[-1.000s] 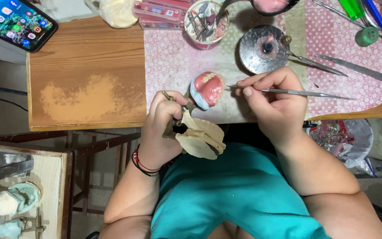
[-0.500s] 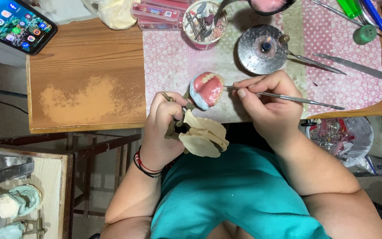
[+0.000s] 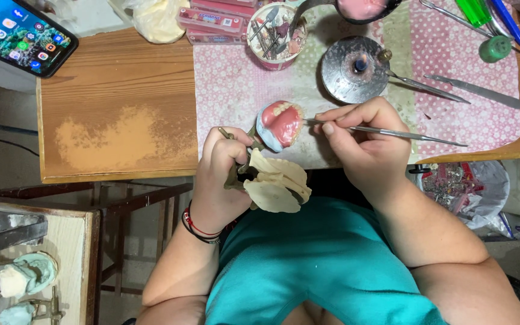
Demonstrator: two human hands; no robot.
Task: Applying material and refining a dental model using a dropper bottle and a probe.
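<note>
My left hand (image 3: 224, 165) grips a brass articulator (image 3: 236, 174) that carries cream plaster casts (image 3: 275, 183) and a pink wax denture (image 3: 281, 125) with a row of white teeth. My right hand (image 3: 362, 144) holds a thin metal carving tool (image 3: 404, 135) like a pen. Its tip rests on the right edge of the pink denture. Both hands are held over the near edge of the wooden table (image 3: 121, 90), above my teal shirt.
A pink patterned cloth (image 3: 230, 84) covers the table's right part. On it stand a small metal burner dish (image 3: 356, 69), a cup of burs (image 3: 275, 27), spatulas (image 3: 473, 90) and pens. A phone (image 3: 22, 36) lies far left. More articulated casts (image 3: 22, 280) sit at lower left.
Both hands and the denture have shifted slightly toward me and left; the tool tip stays against the denture's right edge.
</note>
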